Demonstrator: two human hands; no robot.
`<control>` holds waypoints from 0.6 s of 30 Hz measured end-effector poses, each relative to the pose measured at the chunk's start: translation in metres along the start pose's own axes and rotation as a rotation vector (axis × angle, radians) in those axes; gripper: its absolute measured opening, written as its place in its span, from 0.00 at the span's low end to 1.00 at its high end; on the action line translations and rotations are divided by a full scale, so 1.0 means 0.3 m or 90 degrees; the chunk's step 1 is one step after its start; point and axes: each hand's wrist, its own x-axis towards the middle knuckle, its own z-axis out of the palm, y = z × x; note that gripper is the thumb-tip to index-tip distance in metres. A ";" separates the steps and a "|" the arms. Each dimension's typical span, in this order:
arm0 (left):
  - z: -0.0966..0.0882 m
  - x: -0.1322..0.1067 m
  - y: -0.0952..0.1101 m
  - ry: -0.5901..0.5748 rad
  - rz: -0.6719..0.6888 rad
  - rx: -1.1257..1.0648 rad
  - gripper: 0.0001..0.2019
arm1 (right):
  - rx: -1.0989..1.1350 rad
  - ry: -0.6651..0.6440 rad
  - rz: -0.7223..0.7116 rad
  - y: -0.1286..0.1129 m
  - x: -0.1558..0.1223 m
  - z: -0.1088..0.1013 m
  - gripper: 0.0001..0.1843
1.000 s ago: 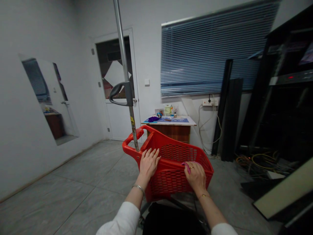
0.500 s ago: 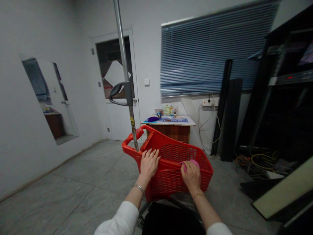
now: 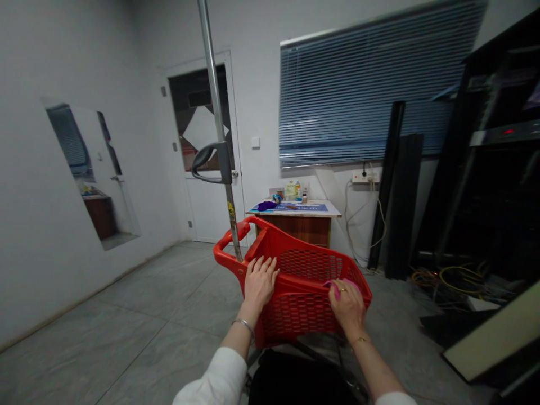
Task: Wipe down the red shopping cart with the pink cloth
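Grey floor [image 3: 126, 304], red basket [image 3: 295, 315] under flat left hand [image 3: 260, 282], right fingers [image 3: 343, 293] gripping pink item [image 3: 331, 285]

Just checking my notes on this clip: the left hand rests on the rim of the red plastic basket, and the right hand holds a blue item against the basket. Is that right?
Not quite: the item under the right hand is pink, not blue, as the head view shows. The left hand does rest on the rim of the red plastic basket, and the right hand holds the pink item against it.

White sleeves [image 3: 211, 378], a silver bangle [image 3: 242, 325] on the left wrist [image 3: 250, 308], a thin gold bracelet [image 3: 360, 340] on the right wrist [image 3: 353, 331].
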 end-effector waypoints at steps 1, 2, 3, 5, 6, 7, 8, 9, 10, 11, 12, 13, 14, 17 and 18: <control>0.000 0.001 0.002 -0.002 -0.001 0.000 0.18 | -0.006 0.011 0.006 0.040 -0.007 -0.004 0.13; 0.001 0.001 0.004 -0.002 -0.003 0.001 0.18 | -0.010 0.022 0.010 0.072 -0.012 -0.008 0.14; 0.002 0.001 0.006 -0.001 -0.003 0.001 0.18 | -0.013 0.032 0.013 0.097 -0.017 -0.010 0.14; 0.005 0.000 0.009 0.005 -0.003 0.000 0.18 | -0.024 0.045 0.026 0.121 -0.024 -0.012 0.15; 0.007 0.000 0.010 0.009 -0.003 0.001 0.18 | -0.031 0.049 0.039 0.121 -0.026 -0.012 0.15; 0.009 -0.001 0.011 0.013 -0.004 0.001 0.18 | -0.039 0.051 0.053 0.113 -0.026 -0.012 0.15; 0.010 -0.001 0.011 0.016 -0.004 0.002 0.18 | -0.044 0.052 0.066 0.098 -0.024 -0.011 0.14; 0.012 -0.001 0.011 0.018 -0.004 0.003 0.18 | -0.045 0.052 0.072 0.077 -0.021 -0.009 0.14; 0.012 -0.001 0.011 0.020 -0.004 0.004 0.18 | -0.041 0.050 0.070 0.048 -0.017 -0.006 0.14; 0.012 -0.001 0.011 0.020 -0.004 0.006 0.18 | -0.033 0.047 0.063 0.013 -0.012 0.000 0.13; 0.012 -0.001 0.011 0.019 -0.002 0.008 0.18 | -0.022 0.041 0.050 -0.028 -0.005 0.007 0.13; 0.010 -0.001 0.011 0.019 -0.002 0.010 0.18 | -0.008 0.031 0.034 -0.074 0.002 0.017 0.13; 0.009 -0.002 0.012 0.019 -0.001 0.011 0.18 | 0.005 0.021 0.019 -0.122 0.009 0.028 0.13; 0.001 -0.004 0.011 0.022 0.001 0.011 0.18 | 0.036 -0.003 -0.002 -0.258 0.029 0.061 0.13; -0.001 -0.005 0.010 0.023 0.003 0.010 0.18 | 0.043 -0.006 -0.003 -0.289 0.034 0.067 0.13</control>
